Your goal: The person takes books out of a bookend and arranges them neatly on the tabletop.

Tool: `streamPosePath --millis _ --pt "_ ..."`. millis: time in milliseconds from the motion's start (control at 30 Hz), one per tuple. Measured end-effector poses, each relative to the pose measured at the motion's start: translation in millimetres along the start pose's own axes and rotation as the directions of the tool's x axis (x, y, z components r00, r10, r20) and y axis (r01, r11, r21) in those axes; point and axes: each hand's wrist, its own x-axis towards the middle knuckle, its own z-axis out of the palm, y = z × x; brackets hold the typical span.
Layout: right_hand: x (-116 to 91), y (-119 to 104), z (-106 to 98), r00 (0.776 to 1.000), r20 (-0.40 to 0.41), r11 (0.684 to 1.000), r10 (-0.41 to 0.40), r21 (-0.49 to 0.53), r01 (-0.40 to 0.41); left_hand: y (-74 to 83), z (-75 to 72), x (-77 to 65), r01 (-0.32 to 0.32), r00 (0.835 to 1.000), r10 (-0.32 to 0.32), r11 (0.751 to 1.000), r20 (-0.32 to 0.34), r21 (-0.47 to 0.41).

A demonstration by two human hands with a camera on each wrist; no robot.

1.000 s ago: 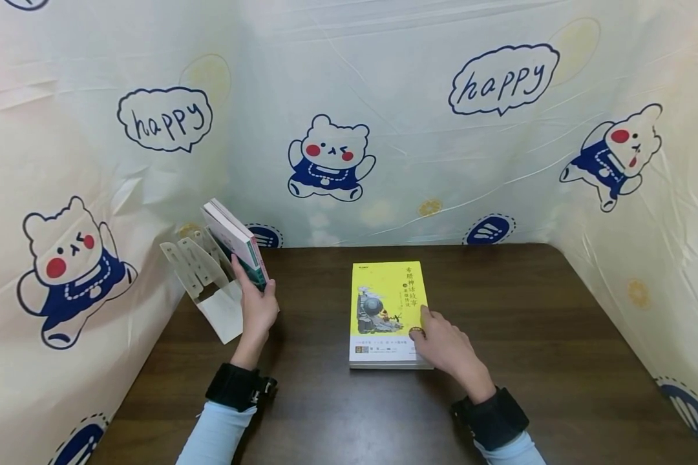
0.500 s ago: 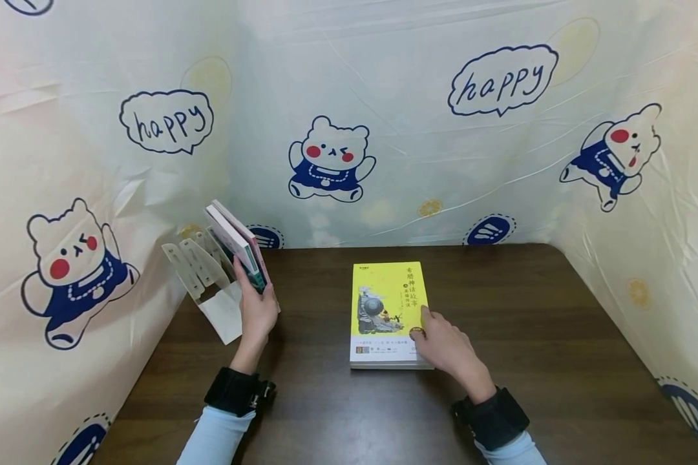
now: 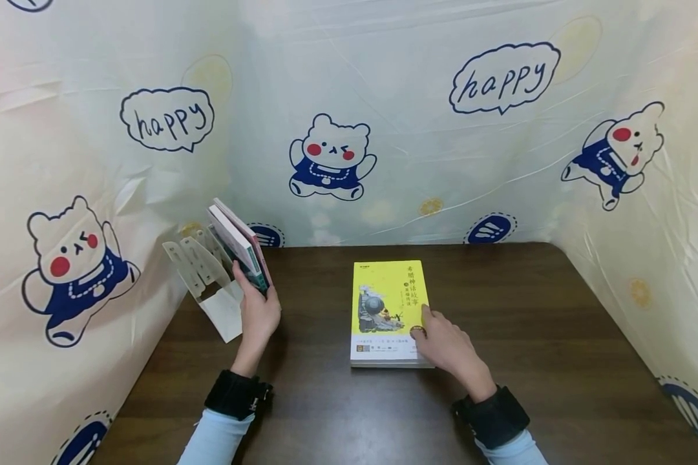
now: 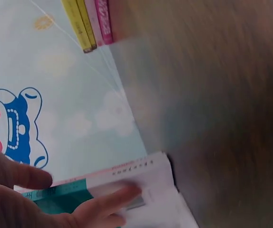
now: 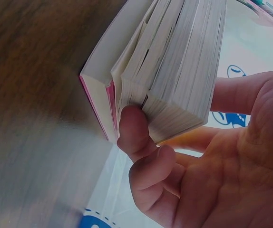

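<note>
At the left, my left hand (image 3: 260, 316) grips two thin books (image 3: 241, 239) that stand tilted against a white bookend (image 3: 225, 313). In the left wrist view, fingers lie along their spines, one partly green (image 4: 65, 199). My right hand (image 3: 448, 345) holds the right edge of a book stack topped by a yellow-covered book (image 3: 386, 297), which lies flat on the table. In the right wrist view, the thumb and fingers are round the stack's corner, with page edges (image 5: 174, 61) facing the camera and a pink-edged book (image 5: 93, 95) at the table side.
The brown wooden table (image 3: 314, 413) reaches back to a printed curtain (image 3: 413, 148) with bears and the word happy. The bookend has several slotted upright panels (image 3: 194, 258) behind the left hand's books. Black straps (image 3: 494, 416) are on both wrists.
The two books in my left hand have shifted slightly to the right at the bookend, and a gap shows between their tops. The right hand and the stack have stayed put.
</note>
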Motion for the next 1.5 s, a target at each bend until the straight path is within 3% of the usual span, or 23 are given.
streamPosePath --millis 233,600,1067,1500 --pt "-1 0 1 1.0 0.001 1.0 0.004 0.007 -0.004 -4.1 -2.4 4.5 0.02 0.999 -0.024 0.995 0.043 0.096" --pt "-1 0 2 1.0 0.009 1.0 0.006 0.013 -0.006 -5.8 -5.0 4.4 0.028 0.997 -0.038 0.989 0.066 0.142" --pt "0 -2 -1 1.0 0.022 1.0 0.003 0.011 -0.003 -1.9 -9.5 -15.3 -0.019 0.997 0.006 0.988 0.082 0.154" --pt "1 -1 1 1.0 0.023 1.0 0.01 0.006 -0.01 -1.6 -8.3 -10.4 0.042 0.994 -0.056 0.989 0.093 0.141"
